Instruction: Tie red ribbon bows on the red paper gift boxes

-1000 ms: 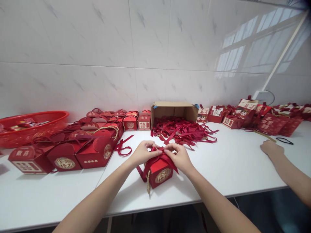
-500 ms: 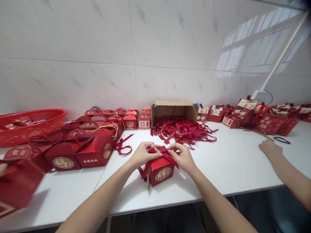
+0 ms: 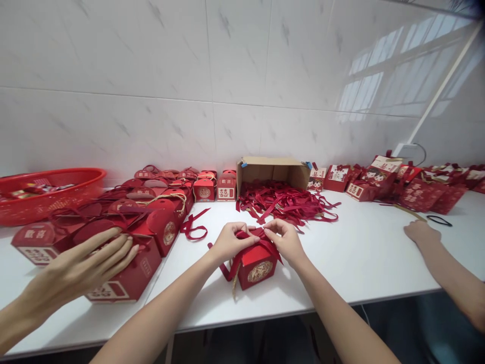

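In front of me a small red gift box [image 3: 254,270] with a round gold emblem stands on the white table. A dark red ribbon [image 3: 229,273] lies over its top and trails down its left side, beside a twisted straw-coloured cord [image 3: 235,283]. My left hand [image 3: 235,240] pinches the ribbon at the box's top left. My right hand [image 3: 284,242] pinches it at the top right, thumb and forefinger together. The two sets of fingertips almost meet above the lid. What the ribbon forms between them is partly hidden.
A co-worker's hand [image 3: 91,265] rests on a red box [image 3: 132,283] at left, before rows of similar boxes [image 3: 166,227]. Behind are a red basket [image 3: 76,182] and a carton [image 3: 273,162] spilling ribbons [image 3: 288,202]. Another person's hand [image 3: 422,232] lies right, near decorated bags [image 3: 382,172].
A co-worker's hand has come in from the left and set a red box by the others. My hands stay at the ribbon, with only a slight shift.
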A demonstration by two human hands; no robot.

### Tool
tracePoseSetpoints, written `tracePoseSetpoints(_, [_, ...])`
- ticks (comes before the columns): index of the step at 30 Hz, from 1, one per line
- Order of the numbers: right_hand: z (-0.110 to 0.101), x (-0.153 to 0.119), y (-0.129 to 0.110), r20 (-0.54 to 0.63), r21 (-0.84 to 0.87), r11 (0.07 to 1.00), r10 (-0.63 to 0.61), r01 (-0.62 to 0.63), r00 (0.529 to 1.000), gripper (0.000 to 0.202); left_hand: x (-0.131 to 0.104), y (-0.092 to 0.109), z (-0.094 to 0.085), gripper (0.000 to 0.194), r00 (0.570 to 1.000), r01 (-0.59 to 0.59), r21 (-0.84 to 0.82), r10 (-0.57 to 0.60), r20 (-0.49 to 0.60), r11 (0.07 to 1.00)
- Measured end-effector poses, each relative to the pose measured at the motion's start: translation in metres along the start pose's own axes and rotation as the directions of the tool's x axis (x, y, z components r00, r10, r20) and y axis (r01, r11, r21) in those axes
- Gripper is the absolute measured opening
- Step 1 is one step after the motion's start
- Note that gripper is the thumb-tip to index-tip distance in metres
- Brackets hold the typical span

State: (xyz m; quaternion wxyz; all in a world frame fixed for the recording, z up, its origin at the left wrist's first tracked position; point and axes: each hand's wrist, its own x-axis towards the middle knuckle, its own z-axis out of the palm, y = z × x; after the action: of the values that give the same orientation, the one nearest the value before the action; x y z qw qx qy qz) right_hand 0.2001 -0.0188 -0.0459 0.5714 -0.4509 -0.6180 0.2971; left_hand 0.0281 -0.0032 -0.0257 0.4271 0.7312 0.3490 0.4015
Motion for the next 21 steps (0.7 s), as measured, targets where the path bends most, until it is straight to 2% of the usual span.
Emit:
tracePoseSetpoints(6, [0.0024, -0.0023, 0.0074, -0.048, 0.013, 1.0, -0.002, 0.002, 0.999, 0.01, 0.0, 0.0012, -0.0021, 0.037, 1.0, 0.006, -0.021, -0.005, 0.02, 1.0])
tracePoseSetpoints(11, [0.0011, -0.0039, 0.0089, -0.046, 0.032, 0.999, -0.001, 0.002, 0.999, 0.009, -0.0003, 0.0019, -0.004, 0.035, 0.999, 0.022, -0.011, -0.022, 0.026, 1.0])
tracePoseSetpoints(21, [0.0017, -0.0104, 0.0109, -0.102, 0.124, 0.992, 0.046, -0.034, 0.994, 0.014, -0.0002, -0.0006, -0.0009, 0.037, 0.999, 0.04, -0.015, -0.041, -0.031, 0.999])
